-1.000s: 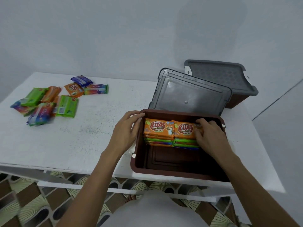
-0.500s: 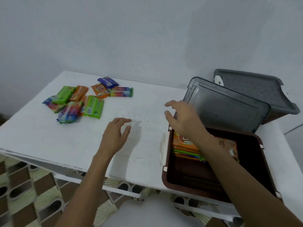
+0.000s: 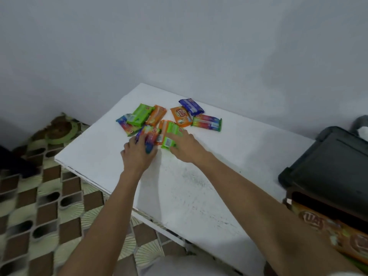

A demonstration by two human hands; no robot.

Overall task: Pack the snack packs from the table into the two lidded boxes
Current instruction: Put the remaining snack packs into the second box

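Snack packs [image 3: 180, 116] lie clustered at 11 o'clock on the table [image 3: 179, 186]. Left hand [image 3: 137, 154] grasps a rainbow pack [image 3: 148, 138]; right hand [image 3: 187, 146] grasps a green pack [image 3: 171, 134]. Lift both clear of neighbours before carrying to the box [image 3: 310, 202] at 4 o'clock.

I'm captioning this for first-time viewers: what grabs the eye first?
A bright pile of snack packs lies far back on the white table. Both hands are in it: the left hand grips a multicoloured pack, the right hand a green pack. At the right edge, a brown box holds orange packs.
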